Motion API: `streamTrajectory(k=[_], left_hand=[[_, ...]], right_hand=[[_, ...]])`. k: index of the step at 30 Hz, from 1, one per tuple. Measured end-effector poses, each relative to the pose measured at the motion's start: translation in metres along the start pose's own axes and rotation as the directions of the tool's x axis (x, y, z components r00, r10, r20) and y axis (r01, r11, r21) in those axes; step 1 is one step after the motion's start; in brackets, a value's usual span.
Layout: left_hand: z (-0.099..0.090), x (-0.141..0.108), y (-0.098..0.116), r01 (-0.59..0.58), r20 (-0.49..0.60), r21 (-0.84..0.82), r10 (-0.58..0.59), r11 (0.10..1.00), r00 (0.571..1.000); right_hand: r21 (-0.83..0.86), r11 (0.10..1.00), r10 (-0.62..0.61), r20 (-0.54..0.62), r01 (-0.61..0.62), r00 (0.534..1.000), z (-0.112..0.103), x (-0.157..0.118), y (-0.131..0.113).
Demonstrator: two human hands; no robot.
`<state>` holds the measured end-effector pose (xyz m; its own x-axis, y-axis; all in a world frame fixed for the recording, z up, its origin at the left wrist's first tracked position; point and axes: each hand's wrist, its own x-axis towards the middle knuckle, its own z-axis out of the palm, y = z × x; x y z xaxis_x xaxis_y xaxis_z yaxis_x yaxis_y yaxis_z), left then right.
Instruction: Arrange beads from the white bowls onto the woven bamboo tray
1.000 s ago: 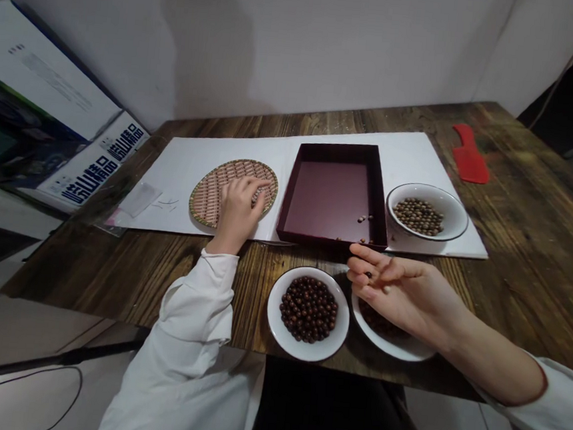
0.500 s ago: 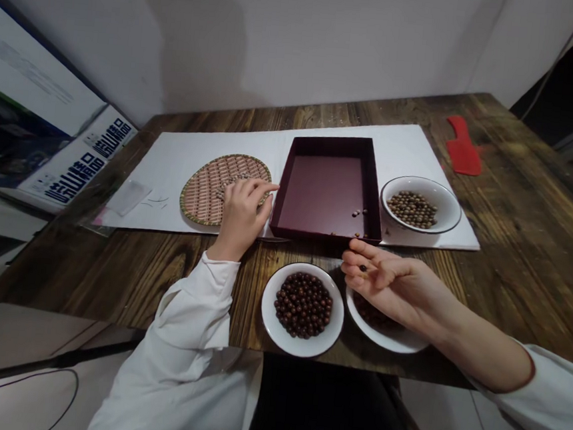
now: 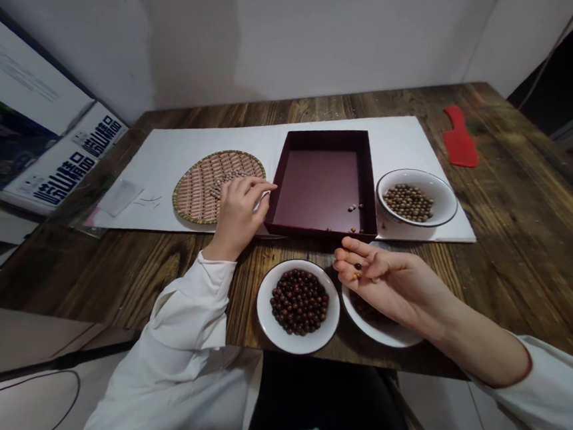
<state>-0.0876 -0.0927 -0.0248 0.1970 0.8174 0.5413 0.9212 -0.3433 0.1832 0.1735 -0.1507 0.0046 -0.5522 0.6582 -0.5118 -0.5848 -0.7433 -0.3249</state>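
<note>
Looks like bead sorting: right hand (image 3: 386,280) in narrow grip on 2 beads (image 3: 357,271) by maroon box (image 3: 326,138); left hand (image 3: 238,219) over woven tray (image 3: 193,193), grip unclear. Next: release into box.

Three white bowls (image 3: 276,328), one woven tray (image 3: 188,190), one maroon box (image 3: 328,138), perhaps seven loose beads (image 3: 352,209).

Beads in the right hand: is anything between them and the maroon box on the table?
Nothing separate stands in the way. The right hand holds the small beads between its fingers, just in front of the maroon box. Only the box's own low near wall lies between them and its floor.
</note>
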Motion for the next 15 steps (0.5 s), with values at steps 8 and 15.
streamTrajectory(k=[8,15], left_hand=[[-0.0009,0.0002,0.0016,0.005,0.012,0.001,-0.005,1.000,1.000],[-0.0002,0.0001,0.0009,-0.004,0.005,0.000,0.004,1.000,1.000]], right_hand=[[-0.058,0.996,-0.070,0.053,0.073,0.996,-0.0008,-0.0004,-0.0004],[-0.114,0.987,-0.097,0.156,0.116,0.983,-0.0057,-0.0010,-0.0041]])
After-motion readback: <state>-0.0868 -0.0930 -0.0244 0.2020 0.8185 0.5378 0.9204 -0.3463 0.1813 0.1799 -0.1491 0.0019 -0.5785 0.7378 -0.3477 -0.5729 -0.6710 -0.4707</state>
